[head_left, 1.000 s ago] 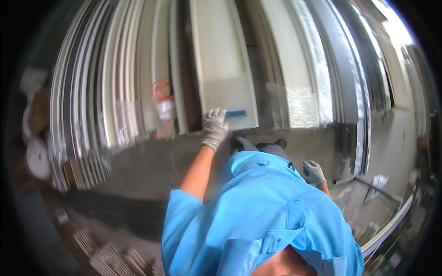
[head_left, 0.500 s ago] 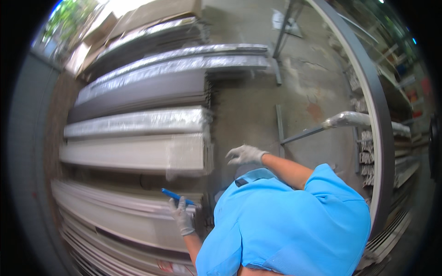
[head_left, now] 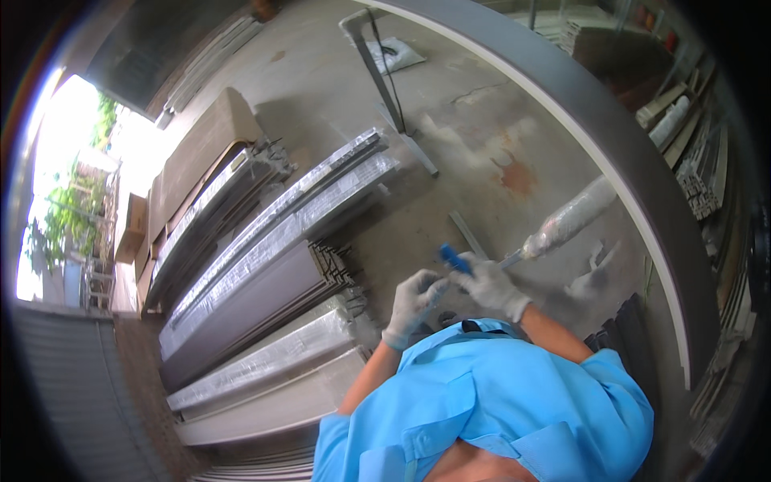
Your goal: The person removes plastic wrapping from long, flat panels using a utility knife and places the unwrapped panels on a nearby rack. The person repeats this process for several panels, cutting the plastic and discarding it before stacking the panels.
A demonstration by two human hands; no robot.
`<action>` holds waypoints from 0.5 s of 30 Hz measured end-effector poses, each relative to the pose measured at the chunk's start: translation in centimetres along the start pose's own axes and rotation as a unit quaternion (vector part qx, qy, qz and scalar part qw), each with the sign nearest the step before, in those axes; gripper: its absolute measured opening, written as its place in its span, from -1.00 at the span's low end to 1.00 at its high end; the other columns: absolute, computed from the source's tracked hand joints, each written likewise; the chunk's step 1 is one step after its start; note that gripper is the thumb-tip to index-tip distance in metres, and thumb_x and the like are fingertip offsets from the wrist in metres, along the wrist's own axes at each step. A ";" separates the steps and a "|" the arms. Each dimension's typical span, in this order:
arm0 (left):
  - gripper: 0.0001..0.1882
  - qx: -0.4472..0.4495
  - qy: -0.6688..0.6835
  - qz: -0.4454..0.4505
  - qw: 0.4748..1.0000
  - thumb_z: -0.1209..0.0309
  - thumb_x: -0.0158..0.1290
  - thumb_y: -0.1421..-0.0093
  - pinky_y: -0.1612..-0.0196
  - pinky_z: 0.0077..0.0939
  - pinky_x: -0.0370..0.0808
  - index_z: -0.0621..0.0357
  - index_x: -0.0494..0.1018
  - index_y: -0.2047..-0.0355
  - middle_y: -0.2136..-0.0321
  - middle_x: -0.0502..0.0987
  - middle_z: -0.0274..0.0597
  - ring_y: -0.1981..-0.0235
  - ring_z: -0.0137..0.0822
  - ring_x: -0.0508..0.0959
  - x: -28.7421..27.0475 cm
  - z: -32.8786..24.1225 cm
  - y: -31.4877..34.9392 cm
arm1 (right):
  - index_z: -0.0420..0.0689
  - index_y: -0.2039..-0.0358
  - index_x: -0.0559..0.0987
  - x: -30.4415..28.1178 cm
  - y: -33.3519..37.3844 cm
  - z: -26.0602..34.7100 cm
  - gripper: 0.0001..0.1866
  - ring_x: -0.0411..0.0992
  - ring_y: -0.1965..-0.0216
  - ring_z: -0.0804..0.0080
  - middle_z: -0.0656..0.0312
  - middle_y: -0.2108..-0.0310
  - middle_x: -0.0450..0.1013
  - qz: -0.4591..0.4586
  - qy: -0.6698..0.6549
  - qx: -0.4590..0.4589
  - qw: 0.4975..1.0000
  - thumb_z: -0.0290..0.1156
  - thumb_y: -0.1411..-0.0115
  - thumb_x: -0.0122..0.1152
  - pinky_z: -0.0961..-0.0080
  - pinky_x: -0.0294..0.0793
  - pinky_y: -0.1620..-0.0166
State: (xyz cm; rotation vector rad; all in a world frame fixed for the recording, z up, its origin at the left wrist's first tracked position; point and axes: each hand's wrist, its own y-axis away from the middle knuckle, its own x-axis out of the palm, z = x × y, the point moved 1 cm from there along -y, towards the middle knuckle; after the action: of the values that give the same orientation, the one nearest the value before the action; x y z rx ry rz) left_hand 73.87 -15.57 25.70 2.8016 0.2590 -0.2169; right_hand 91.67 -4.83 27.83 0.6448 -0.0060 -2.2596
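Note:
In front of my blue shirt, my two gloved hands are close together. My right hand (head_left: 491, 287) grips a slim blue tool (head_left: 455, 259), whose end sticks out past the thumb and fingers; its exact kind does not show. My left hand (head_left: 415, 303) is beside it, a little lower and to the left. Its fingers are curled together toward the thumb, and whatever may be between them is hidden. Below both hands lies the grey concrete floor. Nearest to them on the right is a rack arm wrapped in clear film (head_left: 574, 215).
Stacks of long profiles (head_left: 249, 317), several wrapped in film, lie at the left. A long grey beam (head_left: 590, 104) curves across the right side. A metal upright (head_left: 377, 68) and a white bag (head_left: 397, 55) are farther off. More profiles (head_left: 697, 186) are stacked at far right.
The blue tool has passed from my left hand to my right. My hands have come together in front of my body. The view has turned, with the stacks now slanting.

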 end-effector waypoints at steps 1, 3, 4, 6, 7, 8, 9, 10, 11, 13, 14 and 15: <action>-0.66 0.009 0.029 0.010 0.999 0.25 0.19 -0.31 0.19 -0.52 0.53 0.33 0.50 0.12 0.31 0.57 -0.26 0.28 -0.46 0.56 -0.4 -0.5 -2.3 | -0.11 -0.10 0.48 -1.6 0.1 -0.6 -0.64 0.60 0.33 0.24 0.08 0.29 0.58 -0.021 -0.115 0.005 0.993 -0.27 -0.35 0.15 0.37 0.54 0.28; -0.64 0.011 0.071 0.030 0.997 0.23 0.18 -0.32 0.21 -0.51 0.53 0.34 0.50 0.11 0.34 0.56 -0.27 0.33 -0.46 0.55 -1.4 -1.2 -7.4 | -0.18 -0.11 0.47 -4.5 0.1 -0.9 -0.63 0.53 0.40 0.48 0.19 0.39 0.56 -0.092 -0.254 0.008 0.963 -0.27 -0.39 0.14 0.56 0.48 0.36; -0.63 0.012 0.086 0.044 0.995 0.22 0.18 -0.32 0.22 -0.50 0.53 0.33 0.49 0.10 0.34 0.56 -0.27 0.34 -0.45 0.54 -2.2 -1.6 -10.2 | -0.19 -0.09 0.49 -5.8 0.4 -0.7 -0.64 0.47 0.47 0.57 0.22 0.43 0.55 -0.141 -0.281 0.004 0.949 -0.28 -0.38 0.16 0.60 0.46 0.39; -0.61 -0.011 0.107 0.072 0.992 0.20 0.17 -0.33 0.23 -0.48 0.53 0.31 0.48 0.07 0.35 0.55 -0.28 0.37 -0.45 0.54 -4.0 -2.3 -16.1 | -0.21 -0.06 0.51 -8.0 0.3 0.0 -0.66 0.41 0.55 0.65 0.28 0.50 0.53 -0.219 -0.288 0.022 0.932 -0.29 -0.37 0.18 0.64 0.42 0.44; -0.61 -0.008 0.127 0.073 0.989 0.20 0.17 -0.33 0.24 -0.48 0.53 0.30 0.48 0.05 0.34 0.55 -0.27 0.37 -0.44 0.54 -5.0 -2.7 -19.1 | -0.22 -0.05 0.52 -8.8 0.2 0.4 -0.66 0.40 0.57 0.65 0.29 0.52 0.51 -0.249 -0.269 0.045 0.930 -0.29 -0.38 0.18 0.64 0.41 0.45; -0.60 -0.016 0.145 0.074 0.987 0.20 0.17 -0.33 0.24 -0.48 0.53 0.29 0.47 0.04 0.34 0.55 -0.27 0.37 -0.43 0.54 -6.0 -3.1 -22.5 | -0.23 -0.04 0.53 -9.3 -0.3 0.7 -0.67 0.39 0.58 0.64 0.31 0.55 0.49 -0.287 -0.239 0.052 0.926 -0.28 -0.38 0.18 0.64 0.39 0.46; -0.60 -0.020 0.164 0.077 0.983 0.20 0.18 -0.33 0.25 -0.48 0.53 0.29 0.46 0.02 0.33 0.55 -0.26 0.37 -0.42 0.55 -7.2 -3.5 -26.1 | -0.24 -0.03 0.52 -9.6 -1.2 0.8 -0.68 0.39 0.57 0.63 0.30 0.54 0.48 -0.286 -0.252 0.092 0.920 -0.31 -0.37 0.18 0.64 0.38 0.46; -0.58 -0.011 0.211 0.097 0.973 0.19 0.18 -0.32 0.25 -0.49 0.54 0.27 0.45 -0.01 0.32 0.55 -0.27 0.37 -0.42 0.55 -8.4 -4.2 -30.3 | -0.25 -0.03 0.52 -9.7 -2.2 0.9 -0.69 0.39 0.56 0.61 0.30 0.52 0.48 -0.292 -0.256 0.116 0.914 -0.33 -0.37 0.18 0.63 0.37 0.46; -0.57 -0.031 0.247 0.103 0.963 0.19 0.18 -0.32 0.25 -0.50 0.54 0.25 0.44 -0.03 0.31 0.55 -0.27 0.38 -0.42 0.55 -9.6 -4.8 -34.5 | -0.26 -0.02 0.52 -9.5 -3.4 0.9 -0.70 0.39 0.55 0.60 0.30 0.50 0.47 -0.296 -0.259 0.127 0.910 -0.36 -0.36 0.18 0.63 0.36 0.46; -0.53 -0.029 0.200 0.030 0.979 0.19 0.20 -0.30 0.30 -0.48 0.53 0.23 0.42 -0.08 0.30 0.55 -0.28 0.40 -0.42 0.54 -12.0 -5.6 -42.9 | -0.25 0.15 0.58 -9.3 -7.4 0.3 -0.79 0.36 0.57 0.62 0.33 0.54 0.44 -0.322 -0.209 0.151 0.911 -0.37 -0.33 0.22 0.62 0.33 0.48; -0.50 -0.031 0.188 0.001 0.982 0.21 0.22 -0.29 0.33 -0.48 0.54 0.27 0.42 -0.09 0.28 0.57 -0.24 0.41 -0.40 0.54 -13.3 -6.3 -47.5 | -0.23 0.31 0.58 -9.4 -9.3 0.0 -0.81 0.34 0.57 0.65 0.36 0.58 0.39 -0.342 -0.148 0.185 0.909 -0.34 -0.29 0.28 0.63 0.31 0.49; -0.48 -0.029 0.177 -0.028 0.983 0.22 0.23 -0.27 0.37 -0.48 0.54 0.32 0.42 -0.10 0.25 0.59 -0.21 0.42 -0.39 0.55 -14.6 -7.1 -52.5 | -0.25 0.33 0.58 -9.4 -11.9 -0.1 -0.77 0.33 0.57 0.63 0.35 0.59 0.40 -0.359 -0.153 0.198 0.899 -0.31 -0.27 0.31 0.58 0.30 0.48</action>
State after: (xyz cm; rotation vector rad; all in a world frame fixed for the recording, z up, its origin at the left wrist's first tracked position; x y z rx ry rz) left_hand 49.88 33.50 19.26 2.7606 0.4172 0.2764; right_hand 89.00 9.96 29.52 0.5402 -0.4642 -3.1051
